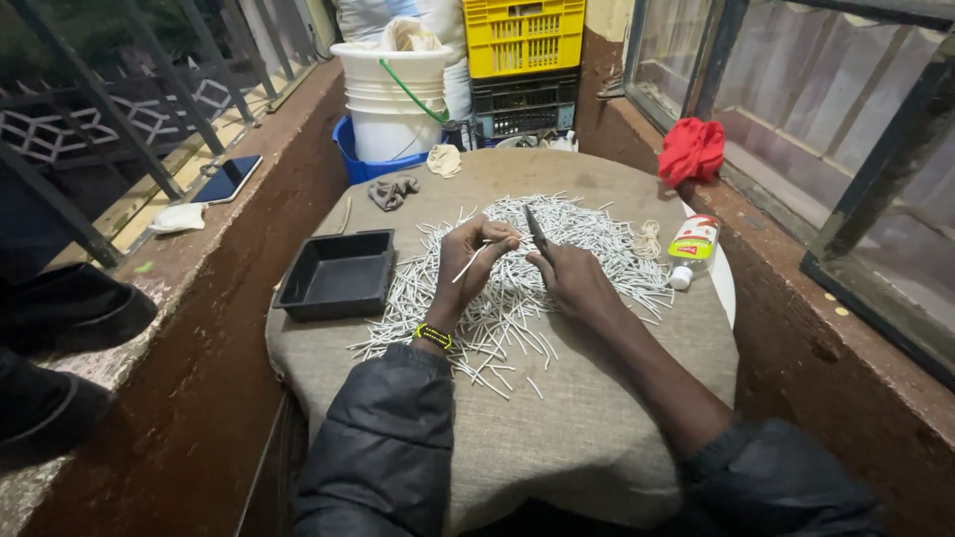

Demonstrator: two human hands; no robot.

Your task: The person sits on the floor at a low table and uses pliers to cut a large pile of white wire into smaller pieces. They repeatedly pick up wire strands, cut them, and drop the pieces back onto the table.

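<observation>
Round cloth-covered worktop (587,438), bare near me, walled by a ledge left and window sill right: my left hand (476,261) pinches one thin white stick (471,265) above the heaped pile of sticks (557,254), my right hand (569,276) closed on a dark blade (535,231), black tray (338,273) just left.

Rough burlap tablecloth (587,438), matt black plastic tray (336,276), pale paper sticks (587,234).

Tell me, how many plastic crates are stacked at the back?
2: a yellow crate on top, and a dark crate directly beneath it, behind the round table. More may be hidden behind the white buckets.
</observation>
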